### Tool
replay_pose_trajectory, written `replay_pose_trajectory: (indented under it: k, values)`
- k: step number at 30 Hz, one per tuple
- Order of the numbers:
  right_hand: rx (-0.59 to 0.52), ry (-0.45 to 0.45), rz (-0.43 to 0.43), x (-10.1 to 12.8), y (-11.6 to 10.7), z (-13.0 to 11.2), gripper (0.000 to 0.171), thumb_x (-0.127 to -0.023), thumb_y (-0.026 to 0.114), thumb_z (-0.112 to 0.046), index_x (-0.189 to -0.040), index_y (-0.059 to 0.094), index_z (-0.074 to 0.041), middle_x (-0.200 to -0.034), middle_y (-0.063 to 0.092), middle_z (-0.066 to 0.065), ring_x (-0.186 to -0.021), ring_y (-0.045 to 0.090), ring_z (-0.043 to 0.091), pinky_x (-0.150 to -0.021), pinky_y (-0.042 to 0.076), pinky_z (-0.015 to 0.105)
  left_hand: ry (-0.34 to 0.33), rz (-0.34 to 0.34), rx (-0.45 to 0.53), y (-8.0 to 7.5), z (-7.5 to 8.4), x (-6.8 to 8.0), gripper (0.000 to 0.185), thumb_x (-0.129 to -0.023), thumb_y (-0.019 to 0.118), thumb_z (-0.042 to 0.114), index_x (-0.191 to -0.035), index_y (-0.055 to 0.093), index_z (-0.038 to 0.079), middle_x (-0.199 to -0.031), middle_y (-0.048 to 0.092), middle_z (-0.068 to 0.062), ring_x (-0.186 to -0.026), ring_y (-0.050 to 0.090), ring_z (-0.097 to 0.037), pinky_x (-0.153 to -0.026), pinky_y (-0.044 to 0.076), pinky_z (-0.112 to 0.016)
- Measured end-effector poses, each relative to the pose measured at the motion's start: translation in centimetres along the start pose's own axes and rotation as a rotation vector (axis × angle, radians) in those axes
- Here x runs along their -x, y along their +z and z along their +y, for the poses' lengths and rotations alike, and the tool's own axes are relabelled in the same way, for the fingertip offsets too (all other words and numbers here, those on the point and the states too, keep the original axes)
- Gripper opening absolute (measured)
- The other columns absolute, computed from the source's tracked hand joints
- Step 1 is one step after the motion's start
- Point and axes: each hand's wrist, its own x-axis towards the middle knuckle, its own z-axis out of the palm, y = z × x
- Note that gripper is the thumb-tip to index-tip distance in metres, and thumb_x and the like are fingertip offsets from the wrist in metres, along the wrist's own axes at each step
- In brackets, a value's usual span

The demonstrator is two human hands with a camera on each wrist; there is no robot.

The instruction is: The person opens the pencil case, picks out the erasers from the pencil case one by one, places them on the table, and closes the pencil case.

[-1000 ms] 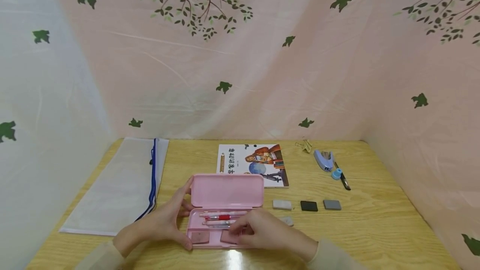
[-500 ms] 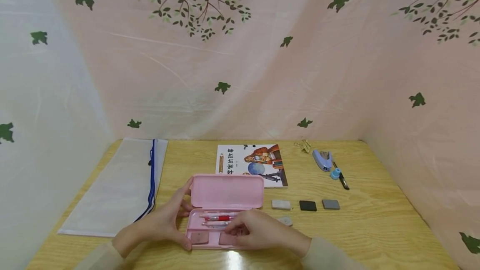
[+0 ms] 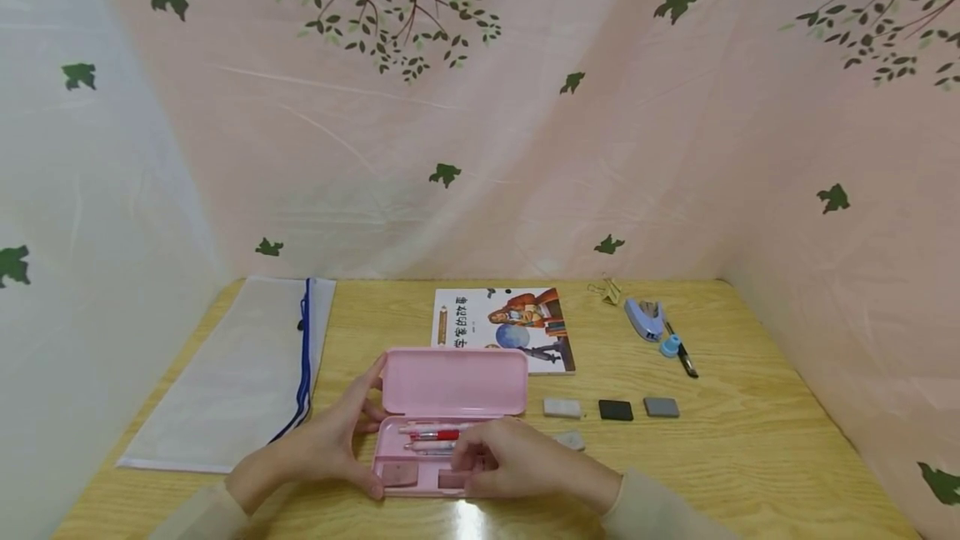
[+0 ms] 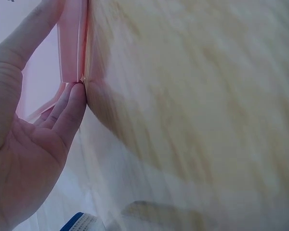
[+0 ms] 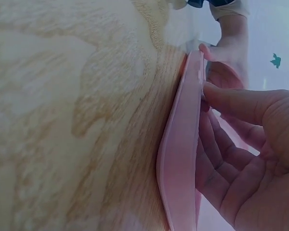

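Left hand (image 3: 330, 448) clasps left end of open pink pencil case (image 3: 450, 382), thumb at near corner, fingers up lid edge. Case at table (image 3: 750, 457) front centre, long axis left-right. Right hand (image 3: 517, 461), fingers bent into tray over eraser (image 3: 453, 478); grasp unclear.

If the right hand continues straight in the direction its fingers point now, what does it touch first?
Probably the left hand. The right hand reaches leftward over the front of the open pink pencil case, and the left hand grips that far end. Depth is uncertain.
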Motion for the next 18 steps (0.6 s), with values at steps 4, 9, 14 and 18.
replay_pose_trajectory:
  k: [4,9,14,18]
  values:
    - [-0.008,0.012,0.006,0.1,-0.1,0.1,0.013,-0.091,0.076,-0.014,-0.104,0.076,-0.017,-0.085,0.063,-0.017,-0.072,0.056,-0.005,-0.064,0.054,0.015,-0.006,-0.003,-0.001,0.0,0.0,-0.1,0.152,-0.061,0.099,0.033,-0.161,-0.015,0.032,-0.152,0.026,-0.008,-0.123,0.056,-0.021,-0.108,0.047,-0.030]
    - [-0.130,0.096,0.034,0.8,-0.9,0.2,0.007,-0.095,0.074,-0.017,-0.099,0.079,-0.020,-0.089,0.067,-0.017,-0.072,0.056,-0.001,-0.065,0.053,0.017,-0.004,-0.003,0.001,0.0,0.0,0.0,0.152,-0.061,0.099,0.033,-0.161,-0.015,0.032,-0.152,0.025,-0.008,-0.123,0.055,-0.021,-0.107,0.047,-0.031]
    - [-0.199,0.087,0.125,2.2,-2.5,0.8,0.009,-0.094,0.075,-0.017,-0.101,0.079,-0.018,-0.095,0.071,-0.013,-0.081,0.061,0.006,-0.070,0.056,0.022,0.003,-0.002,0.000,0.0,0.0,-0.1,0.152,-0.061,0.099,0.033,-0.161,-0.015,0.032,-0.152,0.026,-0.007,-0.123,0.056,-0.021,-0.107,0.048,-0.031]
    - [-0.238,0.056,0.158,4.0,-4.3,1.7,0.013,-0.096,0.072,-0.018,-0.107,0.078,-0.016,-0.104,0.073,-0.007,-0.089,0.066,0.012,-0.075,0.061,0.029,0.003,0.000,-0.007,0.0,-0.1,0.0,0.152,-0.061,0.099,0.034,-0.161,-0.015,0.032,-0.153,0.026,-0.008,-0.123,0.056,-0.020,-0.107,0.048,-0.030]
